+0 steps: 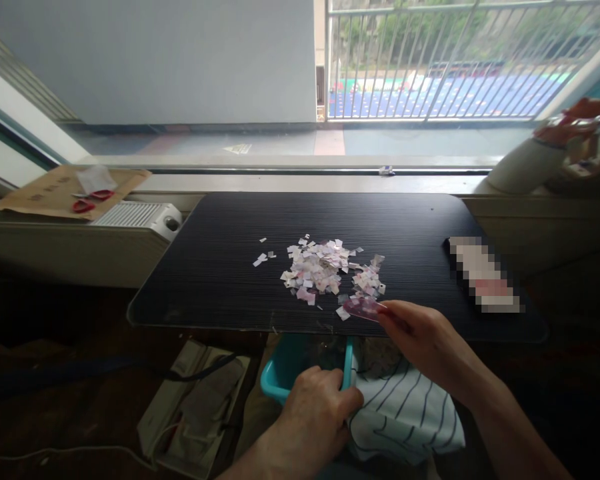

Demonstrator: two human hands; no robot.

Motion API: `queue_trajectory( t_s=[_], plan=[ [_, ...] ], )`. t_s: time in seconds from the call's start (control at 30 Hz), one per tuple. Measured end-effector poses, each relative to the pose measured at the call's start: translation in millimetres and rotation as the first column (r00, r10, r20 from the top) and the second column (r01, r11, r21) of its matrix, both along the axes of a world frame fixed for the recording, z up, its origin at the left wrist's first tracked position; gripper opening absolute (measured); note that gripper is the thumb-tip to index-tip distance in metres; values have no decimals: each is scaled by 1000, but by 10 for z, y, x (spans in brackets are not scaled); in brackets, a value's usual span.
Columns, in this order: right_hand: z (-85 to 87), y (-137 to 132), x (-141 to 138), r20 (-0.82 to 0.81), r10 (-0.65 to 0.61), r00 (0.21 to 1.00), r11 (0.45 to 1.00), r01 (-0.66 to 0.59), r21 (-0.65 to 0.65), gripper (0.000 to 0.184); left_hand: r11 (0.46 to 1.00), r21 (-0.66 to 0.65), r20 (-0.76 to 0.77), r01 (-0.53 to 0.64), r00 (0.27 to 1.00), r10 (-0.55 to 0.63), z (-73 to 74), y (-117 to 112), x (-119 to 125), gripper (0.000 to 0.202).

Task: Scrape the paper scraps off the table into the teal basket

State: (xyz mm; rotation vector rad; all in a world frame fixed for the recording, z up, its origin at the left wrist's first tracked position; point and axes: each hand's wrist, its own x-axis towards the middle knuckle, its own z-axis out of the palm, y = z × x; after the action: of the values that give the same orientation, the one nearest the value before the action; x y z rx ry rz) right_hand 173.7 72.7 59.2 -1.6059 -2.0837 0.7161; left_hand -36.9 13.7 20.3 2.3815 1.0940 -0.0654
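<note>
A heap of small torn or cut pale paper pieces [317,267] lies on a dark tabletop [220,267], with a smaller cluster [369,279] at its right. My right hand [425,333] pinches a thin, see-through purplish piece [363,308] that looks like a card or strip. Its far end touches the nearest pieces. Below the table's front edge, my left hand [320,407] grips the rim of a turquoise tub [277,377]. Beside the tub hangs a white striped cloth [400,407], close to my left fingers; scraps show dimly above it.
A phone-like object [485,277], blurred out, lies at the table's right. Red-handled scissors [93,200] rest on a brown paper envelope [55,190] at the left. A white vase [527,163] stands on the right sill. An open box [195,407] sits below left.
</note>
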Motion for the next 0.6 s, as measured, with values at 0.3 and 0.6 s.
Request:
queue_trajectory(
  t_s=[0.3, 0.6],
  plan=[
    [109, -66, 125, 137, 31, 990, 999, -27, -29, 28, 995, 21, 27, -99, 995, 98, -44, -42, -176, 14],
    [108, -189, 320, 133, -13, 991, 995, 26, -95, 25, 994, 47, 30, -102, 994, 101, -79, -53, -204, 21]
  ],
)
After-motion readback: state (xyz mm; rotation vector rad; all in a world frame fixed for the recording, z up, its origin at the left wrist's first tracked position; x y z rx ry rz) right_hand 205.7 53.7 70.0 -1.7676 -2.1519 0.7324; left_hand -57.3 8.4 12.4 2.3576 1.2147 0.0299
